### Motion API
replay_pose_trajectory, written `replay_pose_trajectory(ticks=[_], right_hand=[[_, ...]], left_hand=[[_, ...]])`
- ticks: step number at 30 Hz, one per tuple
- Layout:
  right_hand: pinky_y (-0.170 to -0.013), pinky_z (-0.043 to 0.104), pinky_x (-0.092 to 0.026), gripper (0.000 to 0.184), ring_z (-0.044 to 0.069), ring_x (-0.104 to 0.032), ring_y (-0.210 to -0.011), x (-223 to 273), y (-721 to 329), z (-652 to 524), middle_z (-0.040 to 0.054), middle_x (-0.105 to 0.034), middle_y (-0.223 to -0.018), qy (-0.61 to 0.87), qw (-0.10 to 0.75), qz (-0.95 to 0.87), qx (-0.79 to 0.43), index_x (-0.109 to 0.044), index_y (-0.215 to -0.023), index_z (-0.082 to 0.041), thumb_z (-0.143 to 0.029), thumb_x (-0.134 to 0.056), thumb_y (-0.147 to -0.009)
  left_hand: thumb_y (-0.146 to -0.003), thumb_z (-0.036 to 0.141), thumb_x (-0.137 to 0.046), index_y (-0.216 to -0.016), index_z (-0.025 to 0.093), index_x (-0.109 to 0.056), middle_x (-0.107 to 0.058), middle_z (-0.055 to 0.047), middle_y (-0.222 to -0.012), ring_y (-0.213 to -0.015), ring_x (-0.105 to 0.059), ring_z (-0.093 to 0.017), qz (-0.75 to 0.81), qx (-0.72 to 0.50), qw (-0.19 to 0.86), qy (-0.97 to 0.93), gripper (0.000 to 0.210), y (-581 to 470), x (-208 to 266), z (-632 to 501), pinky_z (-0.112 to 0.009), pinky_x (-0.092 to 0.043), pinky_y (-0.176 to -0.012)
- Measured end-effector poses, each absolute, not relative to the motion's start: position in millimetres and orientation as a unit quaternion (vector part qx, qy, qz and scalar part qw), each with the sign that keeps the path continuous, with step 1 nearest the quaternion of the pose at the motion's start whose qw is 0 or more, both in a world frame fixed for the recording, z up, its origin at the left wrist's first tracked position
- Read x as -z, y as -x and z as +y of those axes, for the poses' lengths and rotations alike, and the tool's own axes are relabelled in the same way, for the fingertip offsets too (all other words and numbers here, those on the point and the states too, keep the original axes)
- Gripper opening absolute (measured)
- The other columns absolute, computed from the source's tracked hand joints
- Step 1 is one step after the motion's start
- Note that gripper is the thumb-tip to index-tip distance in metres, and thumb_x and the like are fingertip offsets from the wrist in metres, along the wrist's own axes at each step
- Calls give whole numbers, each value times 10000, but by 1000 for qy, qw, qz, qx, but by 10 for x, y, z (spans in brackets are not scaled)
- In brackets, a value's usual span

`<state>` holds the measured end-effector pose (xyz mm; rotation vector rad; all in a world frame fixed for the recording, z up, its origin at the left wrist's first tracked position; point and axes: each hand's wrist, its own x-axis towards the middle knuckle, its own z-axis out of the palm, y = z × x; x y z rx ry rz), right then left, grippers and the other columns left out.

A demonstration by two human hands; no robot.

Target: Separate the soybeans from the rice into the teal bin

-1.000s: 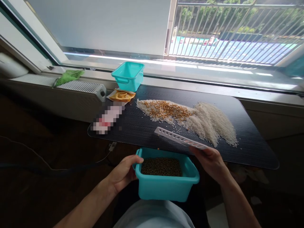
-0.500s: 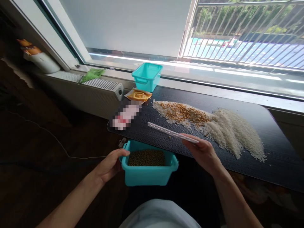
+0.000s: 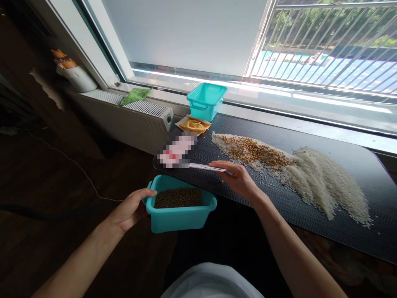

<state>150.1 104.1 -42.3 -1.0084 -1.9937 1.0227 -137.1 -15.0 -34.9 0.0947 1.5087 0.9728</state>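
Observation:
My left hand [image 3: 134, 207] grips the left end of a turquoise plastic bin [image 3: 180, 219], thumb over the rim. The bin is held just off the table's front edge, and a layer of round dried beans [image 3: 178, 198] covers its bottom. In my right hand [image 3: 238, 179] is a thin white strip with a row of holes [image 3: 203, 166], pinched by its right end over the table's front part. Its left tip reaches the blurred pink-and-white item [image 3: 176, 151]. Behind my right hand, yellow beans [image 3: 256, 151] lie mixed into a long heap of white rice [image 3: 325, 182].
The black table [image 3: 328, 140] stands by the window. A second turquoise bin [image 3: 206, 103] is at its back left corner, behind a yellow cloth-like piece [image 3: 195, 124]. To the left, a radiator [image 3: 133, 118] carries a green cloth [image 3: 135, 96] and a white pot-like object [image 3: 77, 78].
The view has shifted, so the table appears further right. My right hand has carried the white strip leftward, toward the blurred item. The bin in my left hand has moved left, away from the table's middle.

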Motion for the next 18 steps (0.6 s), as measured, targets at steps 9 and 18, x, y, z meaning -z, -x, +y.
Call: replay_pose_trajectory(ticks=[9, 18], right_hand=[[-894, 336, -558, 281, 233, -721, -986, 213, -1651, 897, 11, -777, -1054, 350, 267, -764, -472, -769, -1050, -241, -342, -555, -898], [-924, 388, -567, 254, 251, -724, -999, 452, -2237, 282, 31, -772, -1077, 490, 359, -691, -392, -771, -1055, -263, -350, -591, -897]], left_hand=[[-669, 100, -694, -752, 123, -661, -696, -45, -641, -511, -632, -162, 659, -426, 617, -58, 92, 1474, 318, -157, -267, -550, -510], [-698, 134, -695, -764, 121, -682, -725, -69, -705, -586, -663, -188, 633, -401, 655, -96, 69, 1150, 377, -227, -288, -575, -575]])
